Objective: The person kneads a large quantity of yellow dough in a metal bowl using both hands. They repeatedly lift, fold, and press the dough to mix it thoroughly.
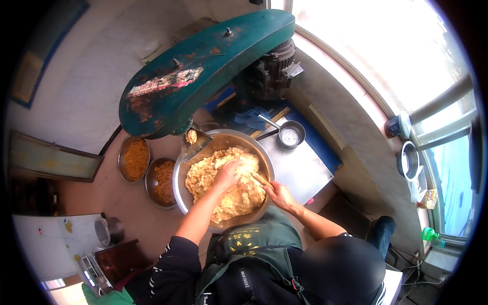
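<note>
In front of me a wide steel bowl (268,152) holds a large mass of pale yellow, lumpy dough (223,206). My left hand (227,175) reaches into its middle, fingers curled round a clump and partly buried. From the right, my right hand (280,195) is closed round a light wooden stick or handle (261,179) that slants into the dough beside my left fingers. Dough covers the far end of this tool, so its kind cannot be told.
Over the bowl's far side hangs a rusty green machine housing (203,71) with a motor (274,68) and a metal chute (197,146). Two bowls of orange crumbly food, one far left (134,160) and one nearer (163,183), stand left. A small pan (291,134) rests on a metal-topped surface (300,173) at right.
</note>
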### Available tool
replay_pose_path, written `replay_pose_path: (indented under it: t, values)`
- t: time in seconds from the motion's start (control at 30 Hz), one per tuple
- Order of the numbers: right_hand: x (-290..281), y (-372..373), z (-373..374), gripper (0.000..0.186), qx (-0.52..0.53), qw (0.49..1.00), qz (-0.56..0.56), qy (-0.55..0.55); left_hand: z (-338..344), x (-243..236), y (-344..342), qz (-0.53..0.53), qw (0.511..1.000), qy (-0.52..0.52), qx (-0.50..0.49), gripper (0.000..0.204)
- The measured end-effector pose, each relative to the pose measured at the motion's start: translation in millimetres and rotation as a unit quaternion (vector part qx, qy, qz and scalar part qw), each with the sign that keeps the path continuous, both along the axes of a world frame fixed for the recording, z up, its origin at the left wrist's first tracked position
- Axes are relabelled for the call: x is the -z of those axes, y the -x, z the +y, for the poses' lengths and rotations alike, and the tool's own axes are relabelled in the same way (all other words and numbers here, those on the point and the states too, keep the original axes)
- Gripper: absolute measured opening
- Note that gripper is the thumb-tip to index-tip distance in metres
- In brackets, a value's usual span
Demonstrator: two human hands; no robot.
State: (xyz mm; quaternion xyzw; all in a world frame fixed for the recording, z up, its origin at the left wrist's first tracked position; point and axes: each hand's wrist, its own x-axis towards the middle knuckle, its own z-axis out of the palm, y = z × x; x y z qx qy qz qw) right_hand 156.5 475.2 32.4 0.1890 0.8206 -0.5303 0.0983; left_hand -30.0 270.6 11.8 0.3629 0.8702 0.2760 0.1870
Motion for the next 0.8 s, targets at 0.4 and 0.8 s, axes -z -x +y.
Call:
replay_pose_path:
  t: [0.4,0.8]
  values:
    - [25.6,35.8,17.7,0.041,-0.052,0.998,-0.004,-0.028,5.4,-18.0,-33.2,0.010,0.999,0.050,0.005,0.066]
    - [15.4,38.2,19.2,0.037,-0.086,0.994,0.013,-0.065,59.2,0.7,28.3,-0.088,0.976,0.165,0.113,0.076]
